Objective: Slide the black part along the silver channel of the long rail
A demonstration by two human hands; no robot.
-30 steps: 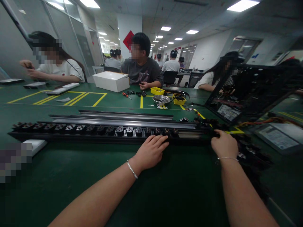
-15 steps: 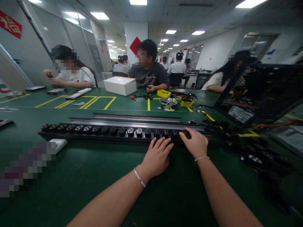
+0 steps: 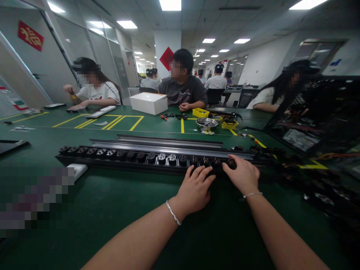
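Far up-left of the fingers [image 3: 200, 173] of the left hand [image 3: 195, 189], a red diamond sign [image 3: 30, 35] carried the gold character 福. Nearer, a smooth white slab [image 3: 79, 170] lay, partly hidden by pixelation. Just ahead of the fingers, stretching well leftward, ran the long, straight black channel [image 3: 140, 167], lined with rounded plug modules [image 3: 151, 158], metal prongs upward. Beyond sat a plain white box [image 3: 147, 103]. The left hand's fingers spread loosely at the channel's near edge, clasping nothing. The right hand [image 3: 243, 173] pinched a dark module [image 3: 231, 163] between thumb and forefinger. Right of those fingers, black parts [image 3: 323, 187] were heaped near a dark case [image 3: 329, 108], its pale label [image 3: 300, 139] too blurred to read
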